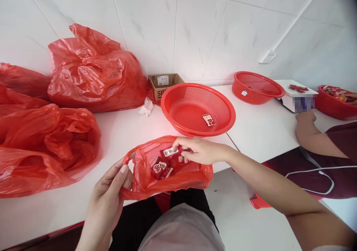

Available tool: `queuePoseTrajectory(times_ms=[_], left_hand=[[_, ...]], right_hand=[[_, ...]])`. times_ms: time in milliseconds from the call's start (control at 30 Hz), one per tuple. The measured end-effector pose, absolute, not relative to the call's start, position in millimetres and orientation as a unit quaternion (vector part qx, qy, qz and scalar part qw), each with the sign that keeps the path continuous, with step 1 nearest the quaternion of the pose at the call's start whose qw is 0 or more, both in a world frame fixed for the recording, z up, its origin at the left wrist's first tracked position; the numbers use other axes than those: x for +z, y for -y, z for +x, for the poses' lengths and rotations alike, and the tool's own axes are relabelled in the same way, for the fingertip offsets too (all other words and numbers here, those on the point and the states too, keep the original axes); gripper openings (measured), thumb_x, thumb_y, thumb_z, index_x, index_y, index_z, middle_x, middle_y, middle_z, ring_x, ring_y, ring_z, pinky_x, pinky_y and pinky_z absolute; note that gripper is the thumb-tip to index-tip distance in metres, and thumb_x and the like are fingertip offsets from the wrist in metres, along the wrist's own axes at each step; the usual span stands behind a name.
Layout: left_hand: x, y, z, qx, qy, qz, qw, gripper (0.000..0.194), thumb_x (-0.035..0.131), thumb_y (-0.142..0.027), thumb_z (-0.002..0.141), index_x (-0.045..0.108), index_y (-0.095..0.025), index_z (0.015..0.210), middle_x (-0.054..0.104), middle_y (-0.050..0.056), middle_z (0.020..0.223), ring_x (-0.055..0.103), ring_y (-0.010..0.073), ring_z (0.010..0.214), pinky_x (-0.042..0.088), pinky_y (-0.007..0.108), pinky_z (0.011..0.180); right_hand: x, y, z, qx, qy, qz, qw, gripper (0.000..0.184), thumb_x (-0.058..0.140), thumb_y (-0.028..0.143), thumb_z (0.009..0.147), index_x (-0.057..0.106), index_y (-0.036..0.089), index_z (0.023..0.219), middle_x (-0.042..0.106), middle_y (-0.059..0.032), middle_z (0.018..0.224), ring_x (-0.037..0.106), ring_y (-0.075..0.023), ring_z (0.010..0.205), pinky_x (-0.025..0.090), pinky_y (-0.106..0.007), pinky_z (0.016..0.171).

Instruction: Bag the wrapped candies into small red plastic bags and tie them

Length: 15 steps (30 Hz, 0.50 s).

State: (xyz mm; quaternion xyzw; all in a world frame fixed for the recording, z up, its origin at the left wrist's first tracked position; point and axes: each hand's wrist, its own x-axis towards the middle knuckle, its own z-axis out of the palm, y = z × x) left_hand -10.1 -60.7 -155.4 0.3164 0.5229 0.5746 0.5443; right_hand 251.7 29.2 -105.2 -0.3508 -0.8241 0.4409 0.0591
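While the left hand [107, 202] grips the handle loop of one thin red plastic carrier bag [192, 178] between thumb and fingers, the right hand [200, 150] pinches one small red sachet [170, 152] at the bag's mouth, above at least two further sachets [158, 168] inside. The sachet probably weighs little and feels slick but slightly stiff, so its edge looks the surest hold; the soft bag would likely sag unless its mouth is held.

Also on the white counter [134, 132]:
- Large red plastic bags [95, 72], bulging: three, possibly more at the left edge.
- Red perforated plastic baskets: three. The nearest [195, 109] holds one packet [208, 119], the second [255, 87] stands beyond it, and the third [336, 100] holds a heap of assorted packets.
- Cardboard box [164, 85]: one.
- Crumpled tissue [146, 108]: one.
- White digital scale [295, 100]: one, with red packets [298, 88] on top.

A co-worker's forearm [308, 134] rests beside the scale.
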Motion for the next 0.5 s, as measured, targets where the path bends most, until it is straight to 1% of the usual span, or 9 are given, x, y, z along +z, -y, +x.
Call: queuePoseTrajectory(times_ms=[67, 100, 167, 233, 300, 367, 400, 433, 500], left_hand=[[-156.1, 60.4, -9.6, 0.573, -0.521, 0.322, 0.544, 0.03, 0.071, -0.046, 0.08, 0.069, -0.02, 0.096, 0.038, -0.005, 0.058, 0.035, 0.0085, 0.058, 0.034, 0.018, 0.054], [-156.1, 60.2, -9.1, 0.573, -0.521, 0.322, 0.544, 0.031, 0.071, -0.045, 0.08, 0.07, -0.02, 0.098, 0.038, -0.005, 0.059, 0.035, 0.0084, 0.058, 0.034, 0.018, 0.054], [-154.7, 59.9, -7.4, 0.575, -0.522, 0.318, 0.544, 0.035, 0.072, -0.045, 0.079, 0.07, -0.021, 0.104, 0.038, -0.005, 0.059, 0.035, 0.0081, 0.058, 0.034, 0.017, 0.054], [-151.5, 60.1, -4.4, 0.58, -0.525, 0.308, 0.542, 0.039, 0.073, -0.044, 0.078, 0.069, -0.021, 0.109, 0.037, -0.005, 0.059, 0.035, 0.0079, 0.058, 0.034, 0.017, 0.054], [-147.0, 61.3, -0.5, 0.585, -0.528, 0.299, 0.538, 0.04, 0.073, -0.043, 0.078, 0.069, -0.02, 0.111, 0.036, -0.005, 0.059, 0.034, 0.0077, 0.058, 0.034, 0.016, 0.054], [-142.8, 64.0, 3.3, 0.583, -0.531, 0.297, 0.538, 0.041, 0.072, -0.042, 0.078, 0.068, -0.02, 0.112, 0.036, -0.005, 0.06, 0.033, 0.0076, 0.058, 0.033, 0.016, 0.053], [-141.2, 66.0, 4.9, 0.581, -0.533, 0.299, 0.538, 0.042, 0.072, -0.042, 0.078, 0.067, -0.02, 0.113, 0.035, -0.005, 0.059, 0.033, 0.0078, 0.057, 0.032, 0.016, 0.053], [-140.1, 68.2, 6.2, 0.576, -0.535, 0.303, 0.539, 0.043, 0.072, -0.042, 0.078, 0.066, -0.02, 0.115, 0.035, -0.005, 0.059, 0.032, 0.0079, 0.057, 0.031, 0.017, 0.052], [-139.5, 73.2, 8.2, 0.56, -0.535, 0.324, 0.542, 0.048, 0.069, -0.043, 0.08, 0.062, -0.021, 0.122, 0.036, -0.005, 0.06, 0.032, 0.0086, 0.056, 0.031, 0.019, 0.051]], right_hand=[[-113.6, -22.0, 248.7, 0.455, 0.809, -0.368, 0.063, 0.027, 0.041, 0.014, 0.093, 0.047, 0.024, 0.117, 0.068, 0.0008, 0.085, 0.066, -0.0142, 0.076, 0.047, -0.028, 0.072], [-116.7, -18.5, 246.9, 0.446, 0.808, -0.38, 0.067, 0.028, 0.041, 0.015, 0.093, 0.046, 0.024, 0.119, 0.069, 0.0004, 0.084, 0.066, -0.0146, 0.076, 0.047, -0.028, 0.072], [-117.2, -13.7, 245.9, 0.413, 0.815, -0.4, 0.077, 0.035, 0.041, 0.018, 0.094, 0.043, 0.025, 0.129, 0.071, -0.0029, 0.093, 0.067, -0.0156, 0.08, 0.048, -0.03, 0.074], [-109.0, -15.1, 251.2, 0.383, 0.823, -0.408, 0.102, 0.043, 0.041, 0.021, 0.096, 0.038, 0.027, 0.138, 0.07, -0.0063, 0.109, 0.067, -0.0151, 0.081, 0.048, -0.03, 0.076], [-96.1, -27.1, 264.0, 0.347, 0.824, -0.426, 0.141, 0.042, 0.04, 0.024, 0.097, 0.039, 0.03, 0.139, 0.067, -0.0065, 0.119, 0.067, -0.0137, 0.078, 0.049, -0.03, 0.076], [-86.2, -51.0, 282.2, 0.272, 0.816, -0.484, 0.159, 0.038, 0.04, 0.028, 0.098, 0.043, 0.03, 0.135, 0.064, -0.006, 0.124, 0.067, -0.0144, 0.081, 0.049, -0.03, 0.077], [-84.7, -66.3, 292.1, 0.219, 0.81, -0.527, 0.136, 0.037, 0.042, 0.03, 0.097, 0.045, 0.029, 0.134, 0.063, -0.0066, 0.126, 0.067, -0.0165, 0.087, 0.049, -0.031, 0.078], [-85.8, -82.6, 301.6, 0.165, 0.799, -0.571, 0.087, 0.039, 0.046, 0.033, 0.096, 0.045, 0.028, 0.135, 0.061, -0.0084, 0.128, 0.066, -0.0199, 0.095, 0.048, -0.032, 0.08], [-95.4, -113.9, 317.9, 0.111, 0.758, -0.637, -0.087, 0.052, 0.056, 0.037, 0.091, 0.043, 0.022, 0.139, 0.062, -0.0139, 0.125, 0.063, -0.0273, 0.104, 0.046, -0.035, 0.081]])
